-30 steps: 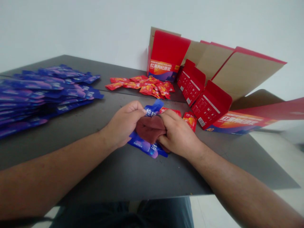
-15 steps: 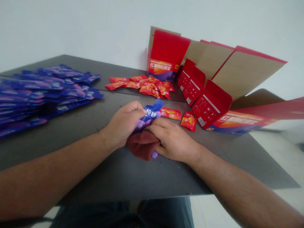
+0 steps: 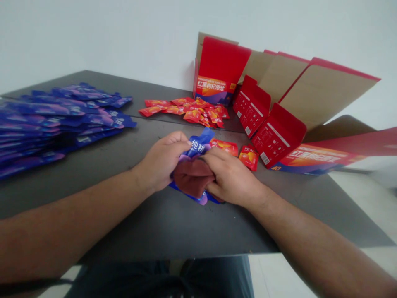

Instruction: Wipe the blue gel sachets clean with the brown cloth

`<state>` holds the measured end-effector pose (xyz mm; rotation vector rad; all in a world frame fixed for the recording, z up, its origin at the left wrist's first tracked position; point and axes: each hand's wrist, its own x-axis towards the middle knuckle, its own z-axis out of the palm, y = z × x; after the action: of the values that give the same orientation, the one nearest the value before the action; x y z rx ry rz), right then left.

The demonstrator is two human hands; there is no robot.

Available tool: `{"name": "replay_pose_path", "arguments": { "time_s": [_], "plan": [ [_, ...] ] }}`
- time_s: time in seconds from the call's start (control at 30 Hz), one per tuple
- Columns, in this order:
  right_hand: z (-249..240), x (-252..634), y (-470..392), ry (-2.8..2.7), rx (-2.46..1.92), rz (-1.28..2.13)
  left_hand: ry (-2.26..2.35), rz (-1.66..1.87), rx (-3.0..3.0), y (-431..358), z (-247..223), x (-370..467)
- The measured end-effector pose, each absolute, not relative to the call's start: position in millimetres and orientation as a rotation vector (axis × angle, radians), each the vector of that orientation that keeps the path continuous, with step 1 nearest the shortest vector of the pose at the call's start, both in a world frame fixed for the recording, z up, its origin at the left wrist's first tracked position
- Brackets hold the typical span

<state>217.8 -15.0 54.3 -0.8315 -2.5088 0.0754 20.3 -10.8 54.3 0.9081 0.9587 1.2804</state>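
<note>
Between my hands is a blue-purple sachet (image 3: 198, 145) with white lettering, its upper end pointing away from me. My left hand (image 3: 163, 161) pinches it near the top with thumb and fingers. In my right hand (image 3: 231, 176) is a bunched brown cloth (image 3: 194, 176), pressed over the sachet's middle. Below the cloth more blue and purple packaging sticks out; whether it belongs to the same sachet I cannot tell. Just beyond my right hand lie two red sachets, one partly covered (image 3: 226, 146) and one in full view (image 3: 248, 157).
A large heap of blue-purple sachets (image 3: 62, 120) lies on the left of the dark table (image 3: 145, 231). Farther back is a pile of red sachets (image 3: 189, 109). Open red cartons (image 3: 214, 89) stand along the back and right, flaps raised; the nearest (image 3: 319, 159) sits by the right edge.
The cloth in my right hand has moved slightly up and right across the sachet. More blue packaging shows beneath it. My left hand keeps its pinch.
</note>
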Motion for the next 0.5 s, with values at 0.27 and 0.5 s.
{"name": "replay_pose_path", "arguments": {
  "time_s": [0.27, 0.5],
  "plan": [
    [59.0, 221.2, -12.7, -2.276, -1.041, -0.083, 0.922, 1.270, 0.861, -9.5, 50.2, 21.4],
    [57.3, 216.7, -18.4, -2.412, -0.990, -0.020, 0.936, 1.293, 0.869, -11.0, 55.1, 22.1]
  ]
}}
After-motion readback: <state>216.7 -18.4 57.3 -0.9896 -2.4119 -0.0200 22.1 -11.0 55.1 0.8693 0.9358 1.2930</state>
